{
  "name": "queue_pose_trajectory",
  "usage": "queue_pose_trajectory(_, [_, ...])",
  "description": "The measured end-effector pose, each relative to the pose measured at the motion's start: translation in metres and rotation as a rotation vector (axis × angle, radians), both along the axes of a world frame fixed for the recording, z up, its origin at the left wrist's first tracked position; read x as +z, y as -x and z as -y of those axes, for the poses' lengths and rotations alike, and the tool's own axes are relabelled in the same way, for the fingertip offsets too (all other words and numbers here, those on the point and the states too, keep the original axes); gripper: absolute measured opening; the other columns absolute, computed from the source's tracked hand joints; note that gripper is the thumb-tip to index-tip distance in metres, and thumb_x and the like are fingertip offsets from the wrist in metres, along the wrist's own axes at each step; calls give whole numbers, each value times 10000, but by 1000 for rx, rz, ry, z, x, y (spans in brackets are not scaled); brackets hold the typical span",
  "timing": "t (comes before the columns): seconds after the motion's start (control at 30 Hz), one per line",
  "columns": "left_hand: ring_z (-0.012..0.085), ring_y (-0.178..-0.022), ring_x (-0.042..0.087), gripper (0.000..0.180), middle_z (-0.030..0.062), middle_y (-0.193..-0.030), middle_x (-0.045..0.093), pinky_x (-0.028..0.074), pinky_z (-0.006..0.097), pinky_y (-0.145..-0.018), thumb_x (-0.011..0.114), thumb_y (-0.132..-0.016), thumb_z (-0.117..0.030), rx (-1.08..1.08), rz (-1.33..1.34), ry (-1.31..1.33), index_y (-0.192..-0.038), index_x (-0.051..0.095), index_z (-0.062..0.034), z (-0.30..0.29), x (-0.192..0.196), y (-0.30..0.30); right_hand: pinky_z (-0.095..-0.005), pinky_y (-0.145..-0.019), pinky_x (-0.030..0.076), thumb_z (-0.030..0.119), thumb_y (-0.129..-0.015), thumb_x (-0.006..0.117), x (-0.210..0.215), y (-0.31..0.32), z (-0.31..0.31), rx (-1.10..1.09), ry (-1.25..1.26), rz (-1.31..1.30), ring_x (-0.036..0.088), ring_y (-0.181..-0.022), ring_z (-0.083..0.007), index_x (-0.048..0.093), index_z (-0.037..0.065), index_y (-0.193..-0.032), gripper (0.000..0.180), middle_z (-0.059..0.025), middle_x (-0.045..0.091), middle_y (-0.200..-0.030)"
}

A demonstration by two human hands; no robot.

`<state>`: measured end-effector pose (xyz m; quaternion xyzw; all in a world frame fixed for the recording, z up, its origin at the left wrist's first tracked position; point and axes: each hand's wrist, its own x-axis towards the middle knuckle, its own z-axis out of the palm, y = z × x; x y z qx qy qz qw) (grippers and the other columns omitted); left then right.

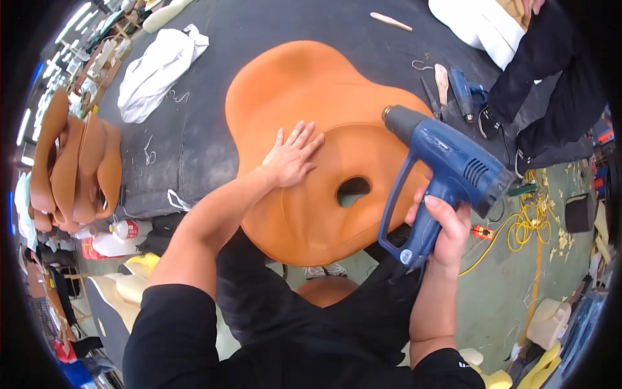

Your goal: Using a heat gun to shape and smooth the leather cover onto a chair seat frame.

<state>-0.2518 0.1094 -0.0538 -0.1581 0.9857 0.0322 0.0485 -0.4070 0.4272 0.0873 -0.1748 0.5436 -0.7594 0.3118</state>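
Note:
An orange upholstered chair shell (304, 78) with an oval hole lies in front of me, partly on the dark table and partly over my lap. My left hand (293, 155) rests flat on its surface, fingers spread, left of the hole. In my right hand (444, 223) is a blue heat gun (447, 162), gripped by its handle. Its metal nozzle points left and up, above the right side of the shell. Whether the nozzle touches the cover cannot be told.
A white cloth (162, 71) lies on the dark table (240, 26). Brown curved shells (78, 168) are stacked at left. Another blue heat gun (463, 94) and a wooden-handled tool (442, 83) lie at far right, near a person's dark-clothed legs (538, 84). A yellow cable (525, 223) coils on the floor.

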Motion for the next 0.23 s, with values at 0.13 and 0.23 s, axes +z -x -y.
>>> queue_pose_trajectory(0.13, [476, -1618, 92, 768, 197, -1767, 123, 182, 704, -1247, 560, -1036, -441, 146, 138, 14, -1695, 248, -202, -45, 20, -38, -345, -619, 605, 114, -900, 657, -2, 7, -5, 9, 46, -5, 698, -666, -244, 535, -79, -1347, 502, -168, 680, -960])
queue_pose_trajectory(0.23, [462, -1626, 77, 943, 162, -1787, 53, 159, 725, -1239, 610, -968, -609, 373, 378, -13, -1714, 173, -234, -75, 50, -81, -355, -623, 611, 114, -899, 656, 1, 3, -11, -5, 64, -15, 702, -676, -257, 531, -82, -1349, 507, -196, 658, -1043])
